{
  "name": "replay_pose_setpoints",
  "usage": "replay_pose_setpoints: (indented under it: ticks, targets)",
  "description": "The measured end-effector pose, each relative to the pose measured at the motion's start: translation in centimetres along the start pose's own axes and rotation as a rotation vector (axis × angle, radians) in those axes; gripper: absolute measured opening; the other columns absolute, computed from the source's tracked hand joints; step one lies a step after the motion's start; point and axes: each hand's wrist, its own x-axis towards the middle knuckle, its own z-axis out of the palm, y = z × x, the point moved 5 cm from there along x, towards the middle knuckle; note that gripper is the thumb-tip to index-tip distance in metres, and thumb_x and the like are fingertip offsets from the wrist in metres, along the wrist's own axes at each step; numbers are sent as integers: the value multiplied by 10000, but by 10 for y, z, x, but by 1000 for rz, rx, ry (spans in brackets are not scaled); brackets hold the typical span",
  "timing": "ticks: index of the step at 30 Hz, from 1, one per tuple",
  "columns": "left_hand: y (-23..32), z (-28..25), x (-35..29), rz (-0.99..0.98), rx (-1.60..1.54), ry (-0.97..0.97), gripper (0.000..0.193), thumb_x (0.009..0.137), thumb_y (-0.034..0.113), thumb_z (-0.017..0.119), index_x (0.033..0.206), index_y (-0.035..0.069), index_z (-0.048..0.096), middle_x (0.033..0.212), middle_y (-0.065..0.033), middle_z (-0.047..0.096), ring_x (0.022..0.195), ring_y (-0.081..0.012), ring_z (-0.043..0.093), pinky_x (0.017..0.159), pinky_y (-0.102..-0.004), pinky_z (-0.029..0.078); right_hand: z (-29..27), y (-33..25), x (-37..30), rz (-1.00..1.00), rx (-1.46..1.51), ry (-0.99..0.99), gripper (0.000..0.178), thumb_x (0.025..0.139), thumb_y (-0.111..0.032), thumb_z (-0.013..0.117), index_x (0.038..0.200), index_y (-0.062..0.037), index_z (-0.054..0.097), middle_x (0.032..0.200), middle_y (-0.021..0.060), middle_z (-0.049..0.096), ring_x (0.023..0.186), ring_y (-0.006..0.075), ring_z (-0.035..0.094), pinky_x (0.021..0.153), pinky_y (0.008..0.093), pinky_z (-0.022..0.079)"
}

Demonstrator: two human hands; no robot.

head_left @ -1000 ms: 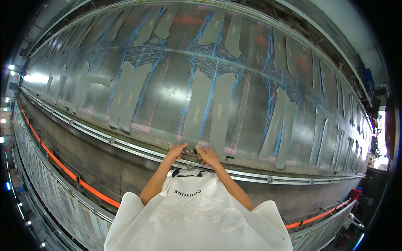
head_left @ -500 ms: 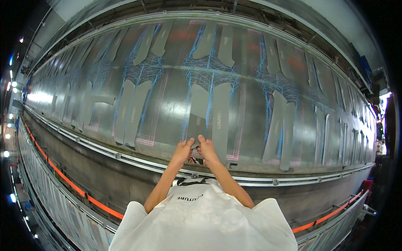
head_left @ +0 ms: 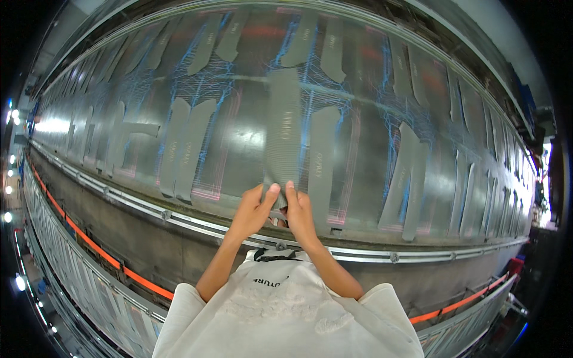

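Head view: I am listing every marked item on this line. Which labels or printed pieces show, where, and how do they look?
Grey fabric strip: centre, pinched at its lower end by left hand and right hand; long, pale lettering.
Neighbouring grey strip: just right, lettered.
Paired grey strips: left of centre, lettered.

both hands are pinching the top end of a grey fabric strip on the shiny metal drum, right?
Not the top end: in the head view the left hand and right hand pinch the bottom end of the grey fabric strip on the shiny metal drum.
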Motion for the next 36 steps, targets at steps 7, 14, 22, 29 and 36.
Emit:
replay_pose_setpoints:
  ticks: [7,14,22,29,36]
  targets:
    - [-205,44,-17,-254,178,77,489,909,456,464,826,-15,568,678,-165,592,668,-296,603,626,-377,457,-13,152,44,289,-77,-139,592,907,-565,379,750,-18,542,576,45,508,470,129,457,400,256,331]
    - [-210,22,-92,-380,150,77,466,864,475,525,837,11,567,691,-151,604,663,-308,597,625,-369,462,-35,241,-2,958,137,-338,510,845,-561,524,850,-54,580,611,12,517,458,74,393,371,190,252]
    - [-310,-120,-97,-530,-443,587,433,848,392,599,1021,5,507,849,-93,593,640,-133,594,471,-261,459,75,205,3,700,10,-461,374,908,-419,485,924,-55,570,627,15,539,484,86,453,380,202,292]
    - [-387,-265,-49,-693,-935,707,577,819,232,650,1203,-66,340,1067,-178,502,719,-257,623,566,-361,547,226,199,46,571,-122,-456,388,918,-422,460,1028,-57,532,776,63,620,603,126,579,440,225,405]
    - [-386,-293,-39,-896,-514,57,321,851,271,619,916,-33,536,777,-104,552,581,-166,574,439,-257,505,348,216,39,634,119,-225,470,822,-525,575,1016,-100,525,841,87,619,632,166,597,496,275,454]
